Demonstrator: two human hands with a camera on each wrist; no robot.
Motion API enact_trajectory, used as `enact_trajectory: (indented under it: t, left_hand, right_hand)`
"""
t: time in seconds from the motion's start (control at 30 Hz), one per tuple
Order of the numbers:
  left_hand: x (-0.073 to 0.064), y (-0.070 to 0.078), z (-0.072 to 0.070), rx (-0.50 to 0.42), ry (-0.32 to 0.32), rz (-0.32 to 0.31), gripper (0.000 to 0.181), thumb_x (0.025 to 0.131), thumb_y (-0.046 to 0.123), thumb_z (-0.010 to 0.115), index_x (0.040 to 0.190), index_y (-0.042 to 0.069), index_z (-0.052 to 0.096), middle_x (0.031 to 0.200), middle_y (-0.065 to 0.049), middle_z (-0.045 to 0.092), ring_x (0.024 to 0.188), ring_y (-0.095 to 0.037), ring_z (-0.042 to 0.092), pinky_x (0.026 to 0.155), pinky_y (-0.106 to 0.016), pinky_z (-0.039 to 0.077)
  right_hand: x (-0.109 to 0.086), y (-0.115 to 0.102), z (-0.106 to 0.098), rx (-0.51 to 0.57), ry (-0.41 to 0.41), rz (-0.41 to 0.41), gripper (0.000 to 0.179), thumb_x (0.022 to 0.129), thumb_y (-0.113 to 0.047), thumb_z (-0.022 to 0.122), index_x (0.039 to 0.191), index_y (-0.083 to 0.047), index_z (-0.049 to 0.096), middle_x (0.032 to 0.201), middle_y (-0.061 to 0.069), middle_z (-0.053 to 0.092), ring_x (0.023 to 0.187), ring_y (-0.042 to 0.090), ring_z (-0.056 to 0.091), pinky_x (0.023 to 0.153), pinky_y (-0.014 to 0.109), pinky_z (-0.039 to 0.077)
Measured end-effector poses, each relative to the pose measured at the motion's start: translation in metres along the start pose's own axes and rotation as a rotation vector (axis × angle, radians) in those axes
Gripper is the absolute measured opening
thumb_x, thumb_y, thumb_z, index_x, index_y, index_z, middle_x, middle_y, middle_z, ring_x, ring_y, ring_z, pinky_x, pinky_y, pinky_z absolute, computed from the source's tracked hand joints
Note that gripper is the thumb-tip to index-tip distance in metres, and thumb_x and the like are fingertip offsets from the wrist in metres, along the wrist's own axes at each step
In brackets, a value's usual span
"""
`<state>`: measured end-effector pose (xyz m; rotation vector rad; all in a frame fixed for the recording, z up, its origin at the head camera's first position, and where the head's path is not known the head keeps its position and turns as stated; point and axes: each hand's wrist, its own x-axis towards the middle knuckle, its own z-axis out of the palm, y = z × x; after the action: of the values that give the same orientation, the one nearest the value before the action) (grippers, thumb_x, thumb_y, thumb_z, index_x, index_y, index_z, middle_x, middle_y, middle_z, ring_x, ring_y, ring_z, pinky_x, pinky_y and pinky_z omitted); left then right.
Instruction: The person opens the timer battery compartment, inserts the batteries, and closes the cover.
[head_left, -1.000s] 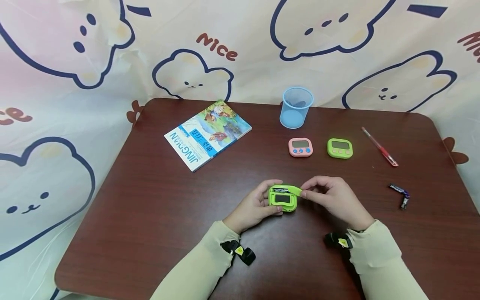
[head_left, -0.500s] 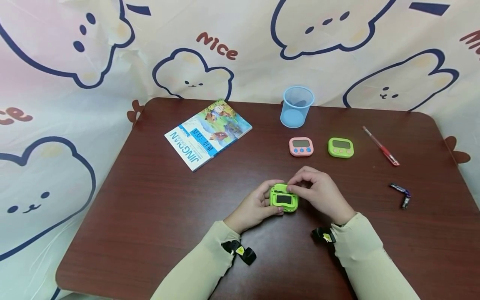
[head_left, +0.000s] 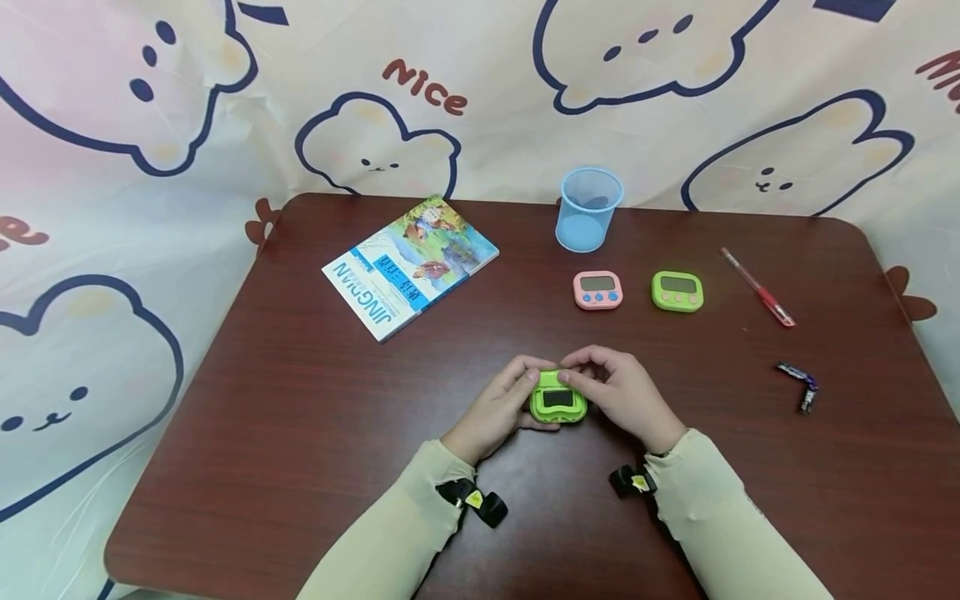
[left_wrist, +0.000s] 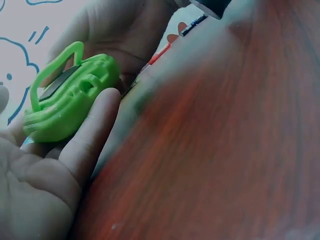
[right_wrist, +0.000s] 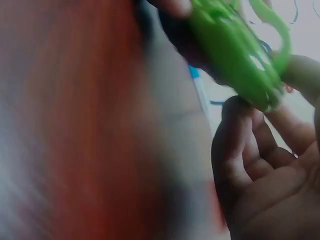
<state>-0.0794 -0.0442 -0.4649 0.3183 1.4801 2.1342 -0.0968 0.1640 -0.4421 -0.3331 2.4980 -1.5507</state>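
Observation:
My left hand [head_left: 491, 410] grips a bright green digital timer [head_left: 557, 407] by its left side, its thumb at the upper left corner. The timer appears to lie back side up, with a dark rectangular panel in its middle. At the upper right corner, my right hand [head_left: 626, 396] pinches it with thumb and forefinger. A thin green loop [left_wrist: 35, 90] stands up from the timer in the left wrist view. That loop also shows beside the right fingers in the right wrist view. The thumbs partly hide the timer's top edge.
Beyond the hands lie a pink timer [head_left: 597, 291] and another green timer [head_left: 677, 292]. A blue cup [head_left: 588, 210] stands behind them, with a book [head_left: 411, 268] to the left. On the right are a red pen [head_left: 757, 287] and two small batteries [head_left: 798, 385].
My right hand has moved left from beside the timer onto its upper right corner, bringing the green flap against it. The left thumb has shifted from the lower edge to the top.

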Motion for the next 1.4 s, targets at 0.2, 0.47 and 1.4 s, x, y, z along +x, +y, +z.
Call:
enact_trajectory:
  t: [0.2, 0.47, 1.4]
  left_hand:
    - [0.000, -0.004, 0.001, 0.137, 0.081, 0.049, 0.030, 0.110, 0.018, 0.040, 0.128, -0.004, 0.048, 0.116, -0.029, 0.064, 0.085, -0.014, 0.066, 0.069, -0.025, 0.056]
    - [0.000, -0.003, 0.002, 0.323, 0.170, 0.064, 0.024, 0.109, 0.019, 0.046, 0.116, 0.000, 0.059, 0.092, -0.011, 0.066, 0.075, -0.012, 0.059, 0.067, -0.022, 0.049]
    - [0.003, -0.006, -0.003, 0.249, 0.147, 0.098, 0.027, 0.107, 0.013, 0.048, 0.129, -0.002, 0.053, 0.090, -0.008, 0.066, 0.069, -0.006, 0.053, 0.067, -0.019, 0.046]
  right_hand:
    - [-0.003, 0.004, 0.012, 0.073, 0.028, 0.059, 0.020, 0.097, -0.027, 0.070, 0.104, -0.009, 0.077, 0.097, 0.002, 0.074, 0.091, 0.015, 0.066, 0.077, 0.025, 0.053]
    - [-0.006, 0.001, 0.019, 0.149, 0.096, 0.080, 0.012, 0.096, -0.020, 0.070, 0.092, -0.010, 0.076, 0.091, 0.002, 0.074, 0.089, 0.016, 0.067, 0.077, 0.025, 0.054]
    - [-0.007, -0.001, 0.025, 0.119, 0.164, 0.192, 0.033, 0.096, -0.042, 0.069, 0.095, -0.009, 0.075, 0.091, 0.004, 0.071, 0.088, 0.019, 0.063, 0.072, 0.028, 0.053]
